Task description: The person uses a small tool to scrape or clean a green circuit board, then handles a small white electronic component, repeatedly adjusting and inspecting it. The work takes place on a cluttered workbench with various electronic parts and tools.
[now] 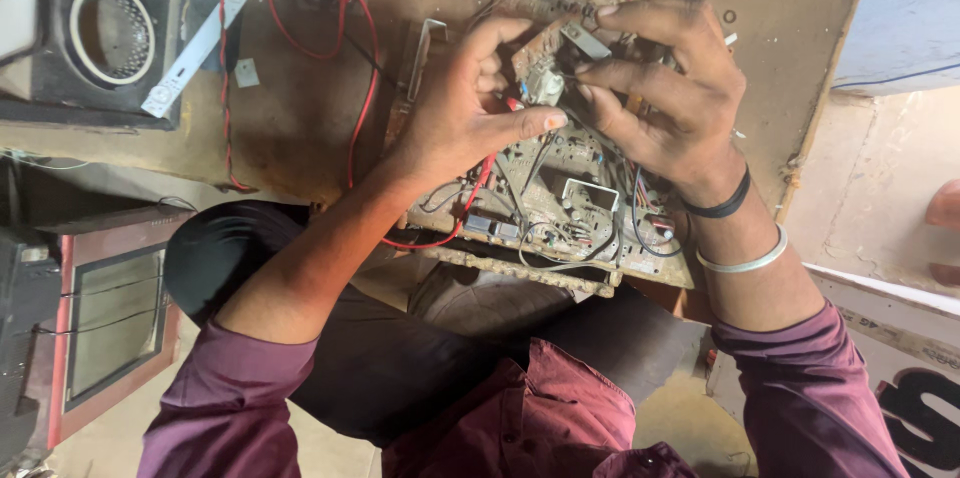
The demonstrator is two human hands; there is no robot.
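Dusty workbench (300, 118): both hands (560, 108) grip a circuit board (560, 208)

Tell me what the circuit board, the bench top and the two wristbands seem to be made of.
Circuit board: dusty tan laminate, probably phenolic, matte, studded with parts and wires. Bench top: brown wooden board, worn and stained, with a raw pale edge. Pale wristband: likely metal, since it glints. Black wristband: dull; rubber or thread, unclear.

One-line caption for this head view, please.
Both hands, left hand and right hand, work at a small component on a dusty circuit board resting on a wooden bench.
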